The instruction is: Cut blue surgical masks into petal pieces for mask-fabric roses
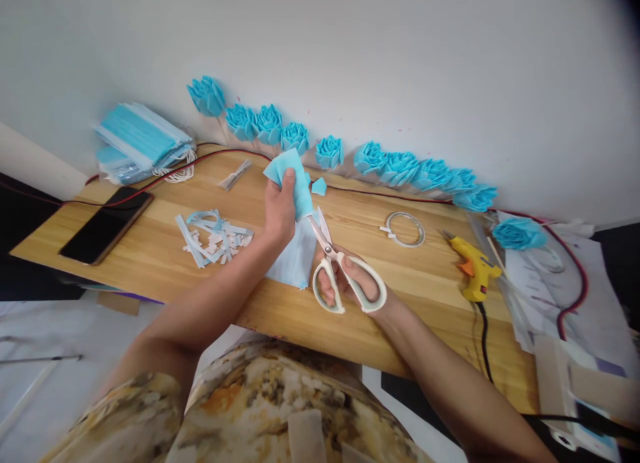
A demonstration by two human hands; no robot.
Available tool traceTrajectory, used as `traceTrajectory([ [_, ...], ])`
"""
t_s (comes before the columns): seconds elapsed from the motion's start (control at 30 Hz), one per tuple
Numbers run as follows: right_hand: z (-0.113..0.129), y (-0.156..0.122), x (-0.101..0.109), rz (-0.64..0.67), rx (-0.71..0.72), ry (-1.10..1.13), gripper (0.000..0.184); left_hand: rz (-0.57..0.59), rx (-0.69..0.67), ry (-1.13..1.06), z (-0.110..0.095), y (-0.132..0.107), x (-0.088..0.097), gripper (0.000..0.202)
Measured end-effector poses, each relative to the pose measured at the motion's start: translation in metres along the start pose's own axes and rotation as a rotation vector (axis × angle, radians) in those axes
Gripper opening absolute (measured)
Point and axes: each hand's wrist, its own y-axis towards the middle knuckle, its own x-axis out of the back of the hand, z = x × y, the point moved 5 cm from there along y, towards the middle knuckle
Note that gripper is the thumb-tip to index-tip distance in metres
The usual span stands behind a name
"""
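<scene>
My left hand (280,209) pinches a folded piece of blue mask fabric (295,176) and holds it upright above the wooden table (160,263). My right hand (350,283) grips white-handled scissors (335,263), fingers through the loops, blades parted and meeting the lower edge of the fabric. A flat blue fabric piece (293,259) lies on the table under both hands. A small blue cut scrap (319,186) lies just beyond the blades.
A row of blue fabric roses (380,163) lines the wall. A stack of face masks (140,143) and a phone (107,223) sit far left, near cut strips (215,236). A tape ring (405,228), a yellow glue gun (475,269) and another rose (517,235) lie right.
</scene>
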Motion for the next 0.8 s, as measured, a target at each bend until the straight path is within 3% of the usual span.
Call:
traceTrajectory([
  [0.17,0.0,-0.0026,-0.0004,-0.037,-0.045,0.004,0.046,-0.011,0.004,0.026,-0.0017,-0.0009,-0.0006,0.016],
  [0.8,-0.0005,0.0011,0.0021,-0.072,-0.036,0.001,0.055,-0.007,-0.016,0.042,-0.0011,-0.0041,-0.0013,0.014],
])
